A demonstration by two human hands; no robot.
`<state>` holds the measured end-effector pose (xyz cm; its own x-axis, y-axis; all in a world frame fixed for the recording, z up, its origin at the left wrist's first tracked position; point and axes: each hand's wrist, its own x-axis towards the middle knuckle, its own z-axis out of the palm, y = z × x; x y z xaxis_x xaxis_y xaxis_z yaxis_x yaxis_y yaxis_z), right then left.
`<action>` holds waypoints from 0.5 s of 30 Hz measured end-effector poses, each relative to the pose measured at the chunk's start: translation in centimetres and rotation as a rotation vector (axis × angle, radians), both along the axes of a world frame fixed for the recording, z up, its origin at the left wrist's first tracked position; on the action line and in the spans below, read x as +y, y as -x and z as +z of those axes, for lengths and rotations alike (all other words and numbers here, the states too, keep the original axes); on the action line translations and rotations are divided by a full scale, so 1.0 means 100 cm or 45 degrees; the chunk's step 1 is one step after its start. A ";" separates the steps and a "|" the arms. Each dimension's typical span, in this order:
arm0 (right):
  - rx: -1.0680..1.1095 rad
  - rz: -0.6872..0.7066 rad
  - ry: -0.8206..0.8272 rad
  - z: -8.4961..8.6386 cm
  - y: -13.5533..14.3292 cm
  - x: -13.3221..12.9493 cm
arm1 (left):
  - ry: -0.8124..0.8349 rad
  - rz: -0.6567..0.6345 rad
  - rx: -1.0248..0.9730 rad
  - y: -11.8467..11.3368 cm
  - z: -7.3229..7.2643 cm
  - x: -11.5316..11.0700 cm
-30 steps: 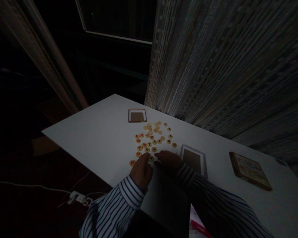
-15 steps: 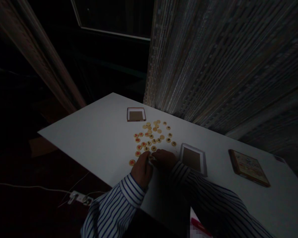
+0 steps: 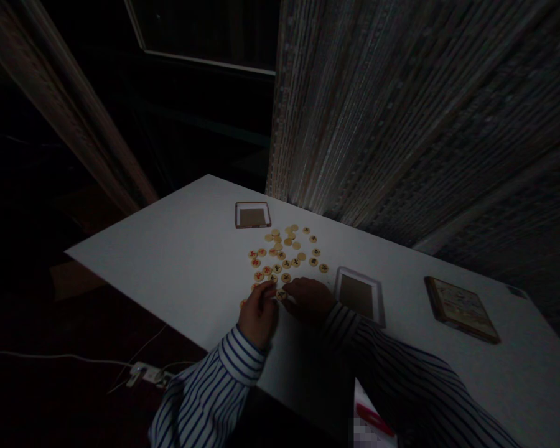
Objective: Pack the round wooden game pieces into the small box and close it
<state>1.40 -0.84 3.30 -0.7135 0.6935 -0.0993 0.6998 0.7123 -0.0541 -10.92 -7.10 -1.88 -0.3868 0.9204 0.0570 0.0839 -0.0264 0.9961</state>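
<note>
Round wooden pieces with red or black characters, several of them blank side up, lie spread on the white table (image 3: 168, 255). A black-marked piece (image 3: 280, 294) is between my two hands. The curled fingertips of my right hand (image 3: 309, 300) are closed at its right edge. Just left of it, my left hand (image 3: 257, 316) has its fingers a little apart and nothing visible in them, partly covering red-marked pieces. Red-marked pieces (image 3: 255, 263) are on the left of the group, black-marked ones (image 3: 313, 262) on the right.
An open shallow box (image 3: 252, 216) lies behind the pieces. Another open tray (image 3: 358, 295) is beside my right forearm. A flat box with a printed cover (image 3: 464, 310) rests farther right. Curtains (image 3: 336, 112) hang behind the table, and a power strip (image 3: 147, 373) is below left.
My left hand has drawn slightly left and its fingers have parted from the piece between my hands. That piece now shows more of its face. The view has shifted a little.
</note>
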 end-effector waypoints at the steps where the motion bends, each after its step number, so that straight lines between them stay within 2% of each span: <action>1: 0.017 0.002 -0.013 0.000 -0.001 0.000 | 0.001 0.018 -0.031 0.000 0.001 0.001; 4: 0.057 0.013 -0.029 0.000 -0.004 -0.002 | 0.013 0.059 -0.147 0.001 0.004 0.003; 11: 0.212 0.150 -0.034 -0.002 -0.013 -0.003 | 0.135 0.088 -0.705 -0.003 0.011 0.004; 15: 0.341 0.201 -0.024 -0.004 -0.018 -0.003 | 0.168 0.084 -0.774 -0.005 0.018 0.003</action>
